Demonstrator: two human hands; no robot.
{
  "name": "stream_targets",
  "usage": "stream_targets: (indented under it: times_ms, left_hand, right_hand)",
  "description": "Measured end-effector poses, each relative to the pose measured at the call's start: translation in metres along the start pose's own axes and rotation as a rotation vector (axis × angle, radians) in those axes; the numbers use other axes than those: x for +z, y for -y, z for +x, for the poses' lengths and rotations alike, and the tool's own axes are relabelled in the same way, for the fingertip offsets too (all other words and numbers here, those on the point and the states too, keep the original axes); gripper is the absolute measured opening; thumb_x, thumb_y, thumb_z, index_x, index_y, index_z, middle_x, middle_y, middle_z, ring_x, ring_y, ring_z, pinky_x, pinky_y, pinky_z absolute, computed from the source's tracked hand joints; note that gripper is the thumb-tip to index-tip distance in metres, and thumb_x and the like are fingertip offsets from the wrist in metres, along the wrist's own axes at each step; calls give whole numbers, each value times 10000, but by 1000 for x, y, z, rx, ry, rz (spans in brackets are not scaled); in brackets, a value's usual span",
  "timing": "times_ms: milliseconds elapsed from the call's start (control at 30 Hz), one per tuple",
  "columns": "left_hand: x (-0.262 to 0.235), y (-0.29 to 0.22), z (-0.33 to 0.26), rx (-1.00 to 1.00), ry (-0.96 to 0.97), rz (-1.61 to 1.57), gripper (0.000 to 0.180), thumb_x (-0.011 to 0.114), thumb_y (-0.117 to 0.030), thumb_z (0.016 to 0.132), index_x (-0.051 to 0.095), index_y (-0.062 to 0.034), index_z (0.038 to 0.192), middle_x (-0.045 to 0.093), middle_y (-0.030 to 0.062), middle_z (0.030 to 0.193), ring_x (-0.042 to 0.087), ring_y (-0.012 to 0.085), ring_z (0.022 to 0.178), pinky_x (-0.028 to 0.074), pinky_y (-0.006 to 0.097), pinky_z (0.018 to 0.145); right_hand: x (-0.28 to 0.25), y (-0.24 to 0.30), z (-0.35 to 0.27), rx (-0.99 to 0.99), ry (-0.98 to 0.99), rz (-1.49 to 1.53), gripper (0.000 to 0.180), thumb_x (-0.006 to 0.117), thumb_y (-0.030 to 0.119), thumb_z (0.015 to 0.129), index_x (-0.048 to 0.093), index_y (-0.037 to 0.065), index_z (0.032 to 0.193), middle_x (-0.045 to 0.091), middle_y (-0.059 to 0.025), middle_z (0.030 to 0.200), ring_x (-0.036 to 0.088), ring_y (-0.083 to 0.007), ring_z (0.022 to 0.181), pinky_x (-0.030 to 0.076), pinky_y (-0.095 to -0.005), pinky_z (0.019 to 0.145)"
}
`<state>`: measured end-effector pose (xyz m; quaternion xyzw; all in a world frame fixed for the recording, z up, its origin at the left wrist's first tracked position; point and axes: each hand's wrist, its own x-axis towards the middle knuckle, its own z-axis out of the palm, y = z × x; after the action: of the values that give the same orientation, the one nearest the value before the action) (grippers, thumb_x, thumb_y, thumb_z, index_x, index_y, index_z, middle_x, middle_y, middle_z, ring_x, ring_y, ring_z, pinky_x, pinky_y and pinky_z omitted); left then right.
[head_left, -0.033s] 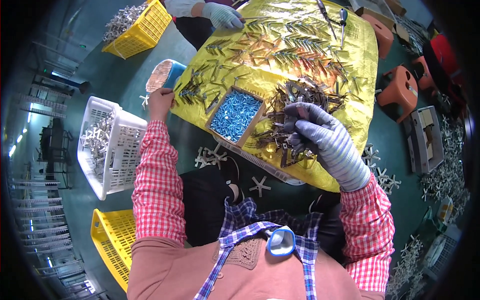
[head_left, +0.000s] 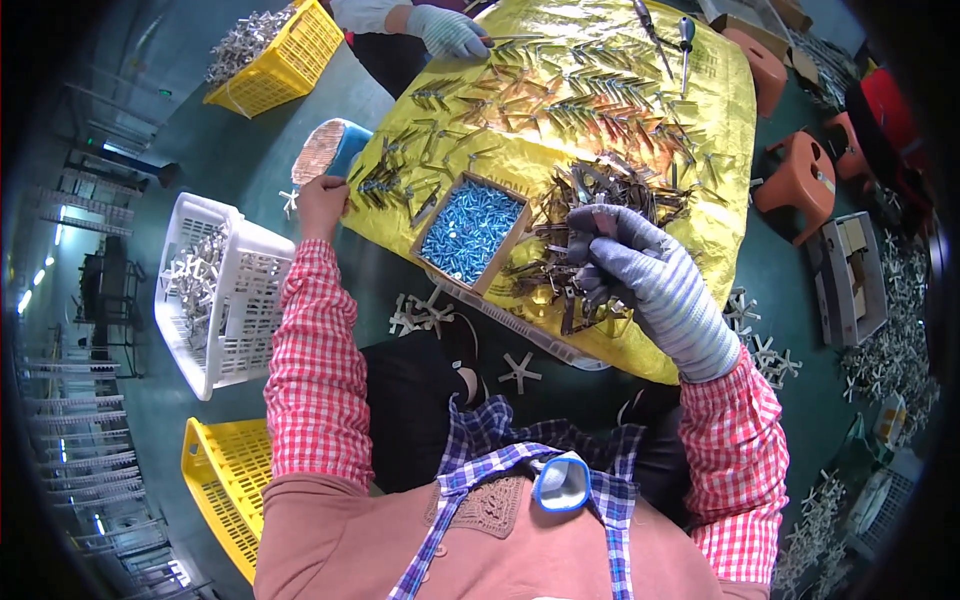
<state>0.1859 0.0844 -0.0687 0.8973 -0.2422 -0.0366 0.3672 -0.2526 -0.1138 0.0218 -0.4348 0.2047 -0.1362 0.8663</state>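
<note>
My bare left hand (head_left: 323, 208) is closed at the left corner of the yellow sheet (head_left: 722, 200) covering the table; anything between its fingers is hidden. In a striped grey glove, my right hand (head_left: 645, 270) is over a pile of dark metal strips (head_left: 610, 190), fingertips pinched together. What they hold is too dark to make out. Between my hands stands a cardboard box (head_left: 488, 283) filled with blue screws (head_left: 465, 235). Rows of small metal pieces (head_left: 600, 95) with screws lie across the sheet. Two screwdrivers (head_left: 686, 50) rest at the far right.
Another person's gloved hand (head_left: 445, 32) reaches over the far left edge. Beside my left arm are a white basket (head_left: 255, 310) of metal parts and a yellow crate (head_left: 225, 490). Another yellow crate (head_left: 300, 60) stands farther off. Orange stools (head_left: 803, 185) stand right; star-shaped parts (head_left: 519, 373) litter the floor.
</note>
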Motion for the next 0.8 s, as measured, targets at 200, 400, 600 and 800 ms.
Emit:
stream_targets:
  times_ms: [200,400,600,800]
  left_hand:
    - [6,-2,-3,-9,12,-17,190,676,-100,767,697,43,891,681,94,680,619,143,506,497,272,520]
    - [-6,-66,-35,316,-115,229,245,708,-146,786,694,19,968,696,82,816,661,146,694,519,255,666]
    - [-3,-168,-118,453,579,22,206,702,-113,797,694,-19,981,666,99,871,655,185,772,501,276,707]
    - [11,-171,-130,648,637,277,177,696,-81,785,693,-27,953,633,111,880,646,228,770,502,315,701]
  right_hand:
    - [7,11,-3,-66,-20,-131,265,584,151,966,627,12,1187,654,-15,884,616,-62,720,514,-205,631]
    - [8,17,-10,-71,-10,-154,260,619,174,950,655,26,1160,648,2,798,617,-54,638,510,-192,544]
    - [7,14,-11,-33,-2,-40,290,668,156,914,636,0,1157,656,-17,812,648,-68,675,520,-198,553]
    - [9,10,-7,-78,-114,70,189,685,169,904,628,12,993,663,-35,832,658,-103,655,529,-228,560]
